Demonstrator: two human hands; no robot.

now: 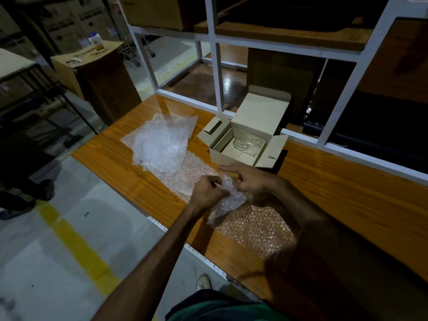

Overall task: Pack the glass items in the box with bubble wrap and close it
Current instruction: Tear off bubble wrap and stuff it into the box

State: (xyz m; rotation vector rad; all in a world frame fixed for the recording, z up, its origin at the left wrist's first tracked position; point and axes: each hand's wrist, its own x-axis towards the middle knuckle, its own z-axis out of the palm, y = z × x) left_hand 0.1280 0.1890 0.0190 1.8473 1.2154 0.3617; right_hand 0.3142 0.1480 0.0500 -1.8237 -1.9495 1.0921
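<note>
An open cardboard box (pixel 222 151) stands on the wooden table, its lid raised at the back. A clear glass item (pixel 249 144) lies inside it. In front of the box, my left hand (pixel 207 193) and my right hand (pixel 251 179) both grip a small bundle of bubble wrap (pixel 229 200); whatever it holds is hidden. The bundle rests over a flat bubble wrap sheet (pixel 254 225) spread on the table. A crumpled heap of bubble wrap (pixel 159 144) lies to the left of the box.
The wooden table (pixel 335 193) runs diagonally, with a white metal frame (pixel 217 72) along its far edge. A brown cabinet (pixel 97 72) with a bottle on top stands at the far left. Another person's legs (pixel 25 188) are on the floor at left.
</note>
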